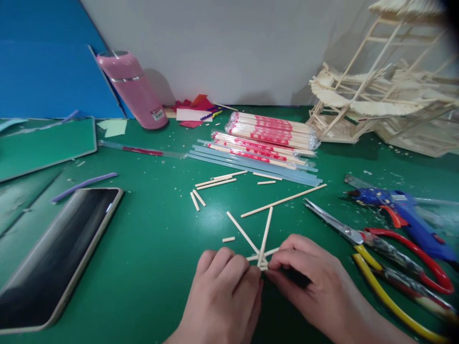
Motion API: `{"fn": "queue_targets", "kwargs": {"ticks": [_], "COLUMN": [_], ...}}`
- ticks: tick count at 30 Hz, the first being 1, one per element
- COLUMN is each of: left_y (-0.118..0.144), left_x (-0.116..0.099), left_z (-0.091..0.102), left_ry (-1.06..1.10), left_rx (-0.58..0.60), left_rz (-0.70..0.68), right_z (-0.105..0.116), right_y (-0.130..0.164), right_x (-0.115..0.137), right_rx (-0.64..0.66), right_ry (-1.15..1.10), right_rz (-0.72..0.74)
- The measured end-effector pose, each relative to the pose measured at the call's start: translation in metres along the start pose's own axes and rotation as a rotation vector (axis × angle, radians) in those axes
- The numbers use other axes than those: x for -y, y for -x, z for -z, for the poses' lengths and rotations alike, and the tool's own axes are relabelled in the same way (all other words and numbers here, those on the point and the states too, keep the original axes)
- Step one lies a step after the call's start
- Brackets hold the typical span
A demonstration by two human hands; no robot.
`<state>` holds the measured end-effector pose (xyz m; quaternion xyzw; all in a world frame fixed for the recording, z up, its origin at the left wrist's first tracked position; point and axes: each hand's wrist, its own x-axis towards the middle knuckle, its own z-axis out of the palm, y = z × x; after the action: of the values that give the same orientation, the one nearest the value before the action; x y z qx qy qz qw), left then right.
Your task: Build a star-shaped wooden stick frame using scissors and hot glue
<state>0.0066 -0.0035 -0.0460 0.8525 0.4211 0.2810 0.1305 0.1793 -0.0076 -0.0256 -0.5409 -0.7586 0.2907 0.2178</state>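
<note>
Between my two hands is a small cluster of thin wooden sticks [265, 236], with two longer ones fanning up and away from me and shorter ones crossing at the base. My left hand [224, 291] is closed, its fingertips at the left end of that base. From the right, my right hand [313, 282] pinches the base between thumb and forefinger. How the sticks are joined is too small to tell. Just beyond my left hand lies a short cut stick [228, 239]. A longer loose stick [283, 200] lies farther off.
Right of my hands lie scissors [353, 234] with red and yellow handles and a blue glue gun [401, 205]. Beyond are blue glue sticks [258, 165] and wrapped chopsticks [272, 130]. A stick-built model [358, 102] stands back right, a phone [53, 253] left, a pink bottle [134, 91] behind.
</note>
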Motion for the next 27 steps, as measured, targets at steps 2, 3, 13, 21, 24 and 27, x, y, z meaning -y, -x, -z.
{"fn": "queue_targets", "kwargs": {"ticks": [2, 3, 13, 21, 24, 27], "left_y": [0.0002, 0.0004, 0.0006, 0.0009, 0.0006, 0.0003], "left_x": [0.0002, 0.0003, -0.0013, -0.0019, -0.0025, -0.0027], "left_z": [0.0005, 0.0006, 0.0027, 0.0046, 0.0036, 0.0026], "left_ry": [0.000, -0.003, 0.015, 0.027, 0.035, 0.044], "left_rx": [-0.002, -0.004, 0.006, 0.011, 0.004, 0.000], "left_rz": [-0.002, -0.001, 0.015, 0.010, 0.013, 0.014], "right_z": [0.0007, 0.0009, 0.0017, 0.0037, 0.0028, 0.0004], "right_y": [-0.0005, -0.0006, 0.0022, 0.0068, 0.0066, 0.0066], "right_x": [0.0001, 0.0001, -0.0012, -0.0021, -0.0023, -0.0016], "right_rx": [0.004, 0.012, 0.068, 0.039, 0.038, 0.044], "right_ry": [-0.005, -0.007, -0.019, -0.027, 0.042, 0.118], "right_rz": [-0.003, -0.006, -0.038, 0.043, 0.109, 0.139]}}
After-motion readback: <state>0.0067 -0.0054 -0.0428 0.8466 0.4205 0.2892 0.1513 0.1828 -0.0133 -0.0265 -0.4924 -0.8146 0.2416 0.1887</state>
